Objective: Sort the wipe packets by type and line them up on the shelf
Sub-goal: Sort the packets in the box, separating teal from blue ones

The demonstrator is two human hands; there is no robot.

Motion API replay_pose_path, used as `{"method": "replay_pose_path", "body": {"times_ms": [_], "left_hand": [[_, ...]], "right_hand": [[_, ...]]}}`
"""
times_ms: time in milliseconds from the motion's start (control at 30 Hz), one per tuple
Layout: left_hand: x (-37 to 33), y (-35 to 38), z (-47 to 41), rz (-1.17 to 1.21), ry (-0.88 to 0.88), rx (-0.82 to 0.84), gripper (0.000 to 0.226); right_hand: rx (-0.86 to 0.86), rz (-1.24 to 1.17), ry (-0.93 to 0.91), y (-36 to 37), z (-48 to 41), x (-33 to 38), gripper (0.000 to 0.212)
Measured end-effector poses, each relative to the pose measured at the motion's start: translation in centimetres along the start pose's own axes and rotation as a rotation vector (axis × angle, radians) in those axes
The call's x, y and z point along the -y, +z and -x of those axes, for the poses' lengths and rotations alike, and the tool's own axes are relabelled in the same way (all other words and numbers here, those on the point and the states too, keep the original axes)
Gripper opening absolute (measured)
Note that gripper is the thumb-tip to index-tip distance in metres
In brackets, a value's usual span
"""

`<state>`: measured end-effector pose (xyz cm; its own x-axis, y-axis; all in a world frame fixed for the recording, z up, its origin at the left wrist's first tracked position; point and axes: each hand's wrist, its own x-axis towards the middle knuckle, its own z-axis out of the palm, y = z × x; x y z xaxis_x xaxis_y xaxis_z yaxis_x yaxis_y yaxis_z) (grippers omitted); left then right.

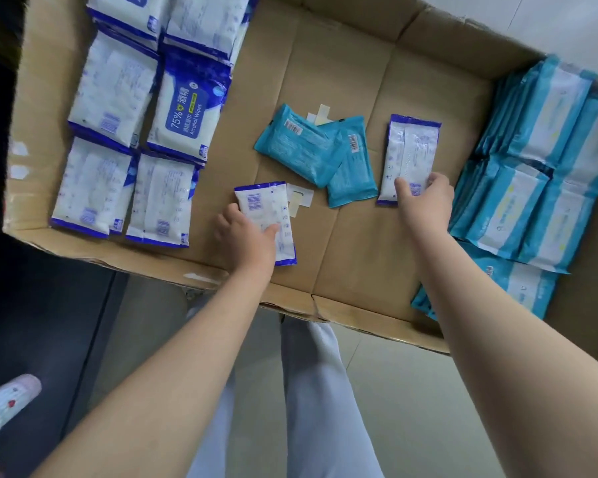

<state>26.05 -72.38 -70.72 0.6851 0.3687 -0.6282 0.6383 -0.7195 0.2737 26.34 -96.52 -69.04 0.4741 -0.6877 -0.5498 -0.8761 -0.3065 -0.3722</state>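
My left hand (247, 238) grips a small blue-and-white wipe packet (261, 205) lying on the flattened cardboard (353, 243), thumb across its lower half. My right hand (425, 198) pinches the near end of a second small blue-and-white packet (411, 150). Between them lie two small teal packets (301, 148) (354, 167), one overlapping the other. Large blue-and-white alcohol wipe packs (187, 112) sit in rows at the left. Large teal-and-white packs (539, 188) are lined up at the right.
A few small paper stickers (299, 200) (320, 115) lie on the cardboard by the teal packets. The cardboard's near edge (359, 319) runs over my legs. A patterned slipper (4, 405) shows on the dark floor at lower left.
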Motion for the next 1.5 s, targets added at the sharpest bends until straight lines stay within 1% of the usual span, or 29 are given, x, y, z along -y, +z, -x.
{"method": "replay_pose_path", "body": {"times_ms": [67, 133, 267, 367, 433, 533, 600, 667, 767, 867, 933, 1067, 1200, 1333, 1433, 1500], "left_hand": [[0.0, 0.2, -0.1, 0.006, -0.017, -0.011, 0.066], [0.0, 0.0, -0.1, 0.058, -0.023, -0.004, 0.057], [-0.7, -1.8, 0.6, 0.259, 0.017, 0.079, 0.036], [-1.1, -3.7, 0.7, 0.417, -0.070, 0.139, 0.034], [-0.7, -5.8, 0.2, 0.482, -0.089, 0.136, 0.029], [0.6, -9.8, -1.5, 0.532, -0.041, 0.130, 0.027], [2.0, -12.7, -3.0, 0.551, -0.029, 0.123, 0.027], [3.6, -15.6, -4.6, 0.538, -0.023, 0.102, 0.026], [5.8, -19.1, -7.2, 0.484, 0.003, 0.110, 0.027], [7.6, -21.5, -9.8, 0.332, 0.039, 0.136, 0.032], [8.7, -22.3, -11.2, 0.239, 0.062, 0.148, 0.032], [9.6, -22.6, -12.8, 0.184, 0.124, 0.157, 0.027], [9.8, -22.4, -13.1, 0.254, 0.185, 0.061, 0.034], [9.9, -22.4, -12.3, 0.339, 0.199, -0.015, 0.041], [9.3, -22.6, -11.2, 0.386, 0.228, -0.044, 0.040], [8.0, -22.4, -10.1, 0.420, 0.254, -0.029, 0.037]], "right_hand": [[-0.051, 0.033, 0.017, 0.2, -0.8, -0.1, 0.061], [-0.046, -0.012, 0.057, 0.3, -1.4, -0.2, 0.056], [-0.010, -0.196, 0.047, -0.7, -0.8, 0.1, 0.034], [-0.009, -0.324, 0.047, -1.5, 1.4, 0.8, 0.023], [0.050, -0.416, 0.047, -1.6, 3.7, 1.9, 0.022], [0.201, -0.557, 0.084, -0.6, 8.0, 4.3, 0.026], [0.317, -0.642, 0.122, 1.1, 10.9, 6.0, 0.031], [0.420, -0.667, 0.160, 3.4, 13.6, 7.7, 0.034], [0.523, -0.617, 0.160, 7.3, 17.0, 9.8, 0.029], [0.585, -0.535, 0.135, 11.4, 19.5, 11.3, 0.027], [0.598, -0.491, 0.147, 13.8, 20.5, 12.0, 0.026], [0.571, -0.415, 0.149, 17.4, 21.2, 12.8, 0.025], [0.548, -0.328, 0.120, 18.9, 20.7, 12.8, 0.025], [0.517, -0.172, 0.014, 18.7, 20.8, 12.6, 0.022], [0.449, -0.099, -0.021, 17.2, 20.3, 12.3, 0.033], [0.387, -0.123, -0.001, 15.6, 19.2, 11.7, 0.035]]}}
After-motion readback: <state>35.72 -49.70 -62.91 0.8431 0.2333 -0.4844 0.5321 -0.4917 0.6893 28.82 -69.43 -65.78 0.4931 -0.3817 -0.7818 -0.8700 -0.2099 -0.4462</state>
